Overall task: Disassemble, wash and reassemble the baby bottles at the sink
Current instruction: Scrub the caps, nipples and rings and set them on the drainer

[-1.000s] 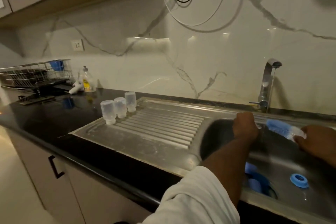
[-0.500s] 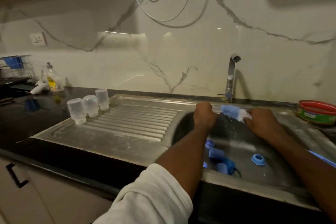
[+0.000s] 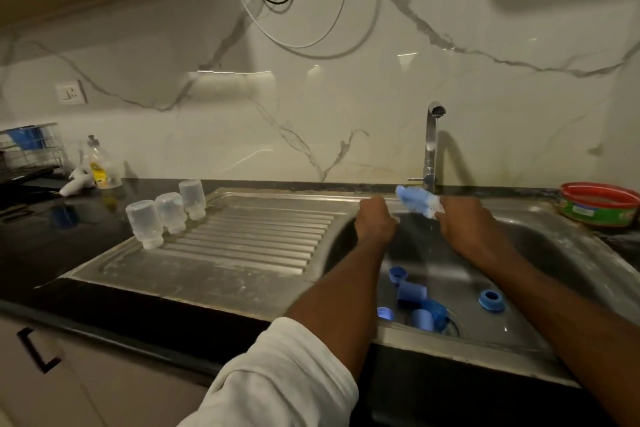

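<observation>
below and nearer than both hands, blue bottle parts (image 3: pixel 414 302) lie loose round the drain of the sink (image 3: pixel 540 291), with one blue ring (image 3: pixel 491 300) apart, under the right forearm. these look light, hard and wet, so probably slippery; take each by its rim.

between the hands, the brush (image 3: pixel 417 201) hangs under the tap (image 3: pixel 431 146). the right hand (image 3: pixel 465 227) pinches its near end. its long axis runs almost level, bristle head pointing toward the left hand (image 3: pixel 375 220). bristles should be soft and springy; hold the stiff end, not the head. the left hand is curled into a fist; whether it holds anything cannot be told.

far out beyond the left hand, three clear bottles (image 3: pixel 166 213) stand mouth down on the drainboard (image 3: pixel 242 243), long axes upright. they look light and easy to topple; grasp round the body.
</observation>
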The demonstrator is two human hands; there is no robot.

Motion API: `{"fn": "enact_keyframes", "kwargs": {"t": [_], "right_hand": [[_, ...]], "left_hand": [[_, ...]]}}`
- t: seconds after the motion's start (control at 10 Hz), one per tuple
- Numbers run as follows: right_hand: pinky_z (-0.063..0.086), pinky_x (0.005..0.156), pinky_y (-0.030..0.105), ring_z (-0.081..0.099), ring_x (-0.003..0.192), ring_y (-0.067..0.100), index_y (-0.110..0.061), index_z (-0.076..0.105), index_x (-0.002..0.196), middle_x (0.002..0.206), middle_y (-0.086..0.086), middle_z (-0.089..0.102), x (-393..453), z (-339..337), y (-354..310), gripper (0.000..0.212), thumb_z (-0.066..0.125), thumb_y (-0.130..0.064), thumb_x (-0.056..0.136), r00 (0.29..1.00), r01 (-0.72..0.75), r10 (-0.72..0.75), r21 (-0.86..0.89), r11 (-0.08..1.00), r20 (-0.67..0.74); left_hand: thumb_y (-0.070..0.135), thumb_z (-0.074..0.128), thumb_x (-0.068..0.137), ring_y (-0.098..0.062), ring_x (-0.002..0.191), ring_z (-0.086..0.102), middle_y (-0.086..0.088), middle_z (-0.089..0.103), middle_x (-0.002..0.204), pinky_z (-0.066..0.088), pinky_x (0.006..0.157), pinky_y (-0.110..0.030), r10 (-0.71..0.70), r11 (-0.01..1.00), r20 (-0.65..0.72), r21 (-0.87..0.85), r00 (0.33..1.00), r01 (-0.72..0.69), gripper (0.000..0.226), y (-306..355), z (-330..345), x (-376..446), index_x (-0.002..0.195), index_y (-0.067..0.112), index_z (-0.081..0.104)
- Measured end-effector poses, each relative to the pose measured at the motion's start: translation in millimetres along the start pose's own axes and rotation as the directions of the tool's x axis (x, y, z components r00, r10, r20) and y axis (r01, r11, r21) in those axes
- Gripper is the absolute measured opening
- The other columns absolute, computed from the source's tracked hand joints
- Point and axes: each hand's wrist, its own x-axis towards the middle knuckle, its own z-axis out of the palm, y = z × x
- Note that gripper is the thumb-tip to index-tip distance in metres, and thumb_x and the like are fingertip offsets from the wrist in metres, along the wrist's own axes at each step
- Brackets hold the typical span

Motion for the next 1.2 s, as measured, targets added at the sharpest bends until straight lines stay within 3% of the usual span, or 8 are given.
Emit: {"fn": "enact_keyframes", "kwargs": {"t": [0.1, 0.3, 0.6, 0.8, 0.9, 1.0, 1.1, 1.2], "right_hand": [[0.047, 0.061, 0.037, 0.055, 0.072, 0.025, -0.01, 0.059, 0.095, 0.085, 0.01, 0.06, -9, 6, -4, 0.01, 0.052, -0.016, 0.099, 0.992, 0.072, -0.055, -0.155, 0.985, 0.11], [0.054, 0.076, 0.043, 0.064, 0.084, 0.028, -0.009, 0.061, 0.102, 0.095, 0.013, 0.065, 2, 10, -14, 0.008, 0.062, -0.015, 0.097, 0.987, 0.048, -0.031, -0.105, 0.993, 0.16], [0.045, 0.067, 0.037, 0.065, 0.091, 0.034, -0.006, 0.059, 0.107, 0.092, 0.011, 0.053, -21, -1, -29, 0.014, 0.047, -0.006, 0.099, 0.979, 0.149, -0.12, -0.177, 0.973, 0.164], [0.051, 0.09, 0.038, 0.061, 0.117, 0.031, -0.005, 0.058, 0.129, 0.127, 0.016, 0.06, -7, -5, -37, 0.029, 0.057, -0.012, 0.101, 0.94, -0.087, 0.118, -0.111, 0.99, 0.32], [0.051, 0.088, 0.04, 0.062, 0.111, 0.032, -0.004, 0.059, 0.124, 0.122, 0.017, 0.062, -6, 1, -32, 0.025, 0.056, -0.012, 0.1, 0.962, -0.11, 0.11, -0.013, 0.994, 0.251], [0.046, 0.099, 0.039, 0.059, 0.117, 0.031, 0.001, 0.057, 0.13, 0.128, 0.019, 0.059, -6, 7, -23, 0.034, 0.058, -0.019, 0.101, 0.888, -0.264, 0.235, 0.018, 0.964, 0.396], [0.047, 0.098, 0.04, 0.058, 0.121, 0.033, 0.0, 0.057, 0.132, 0.132, 0.02, 0.058, 8, 0, -28, 0.035, 0.059, -0.017, 0.101, 0.905, -0.298, 0.258, 0.071, 0.952, 0.339], [0.047, 0.095, 0.038, 0.058, 0.12, 0.033, 0.0, 0.056, 0.128, 0.131, 0.019, 0.059, 1, -3, -26, 0.03, 0.056, -0.012, 0.101, 0.901, -0.301, 0.269, 0.045, 0.953, 0.339]], "left_hand": [[0.024, 0.075, 0.09, -0.022, 0.101, 0.065, -0.011, 0.066, 0.114, 0.055, 0.094, -0.039, -0.001, 1.0, -0.021, 0.029, 1.0, 0.002, 0.03, 1, -9, -3, 0.113, 0.012, 0.061], [0.028, 0.073, 0.092, -0.034, 0.132, 0.052, -0.018, 0.054, 0.139, 0.043, 0.109, -0.043, -0.047, 0.997, 0.078, 0.06, 0.996, 0.042, 0.052, -7, -17, -2, 0.136, 0.007, 0.054], [0.023, 0.078, 0.085, -0.034, 0.122, 0.062, -0.017, 0.063, 0.129, 0.053, 0.098, -0.041, -0.074, 0.989, 0.064, 0.135, 0.995, 0.065, 0.047, -9, -12, 3, 0.126, 0.008, 0.063], [0.025, 0.07, 0.093, -0.031, 0.117, 0.064, -0.015, 0.069, 0.122, 0.05, 0.097, -0.038, 0.029, 0.996, -0.066, 0.088, 0.997, -0.024, 0.032, -2, -16, 3, 0.12, 0.007, 0.067], [0.025, 0.07, 0.094, -0.028, 0.118, 0.062, -0.014, 0.066, 0.125, 0.048, 0.1, -0.037, 0.062, 0.989, -0.036, 0.137, 0.997, -0.057, 0.036, -2, -11, 0, 0.124, 0.008, 0.061], [0.024, 0.075, 0.09, -0.026, 0.117, 0.061, -0.011, 0.062, 0.125, 0.05, 0.099, -0.037, 0.025, 0.984, 0.038, 0.176, 0.999, -0.031, 0.042, -12, -3, 0, 0.125, 0.011, 0.058], [0.025, 0.076, 0.088, -0.022, 0.107, 0.064, -0.008, 0.069, 0.115, 0.051, 0.092, -0.033, 0.1, 0.991, -0.075, 0.092, 0.992, -0.093, 0.036, -4, -6, 6, 0.119, 0.012, 0.063], [0.028, 0.074, 0.09, -0.026, 0.113, 0.065, -0.018, 0.068, 0.113, 0.051, 0.1, -0.04, -0.019, 0.986, 0.023, 0.168, 1.0, 0.015, 0.038, -2, 4, 8, 0.122, 0.01, 0.065]]}}
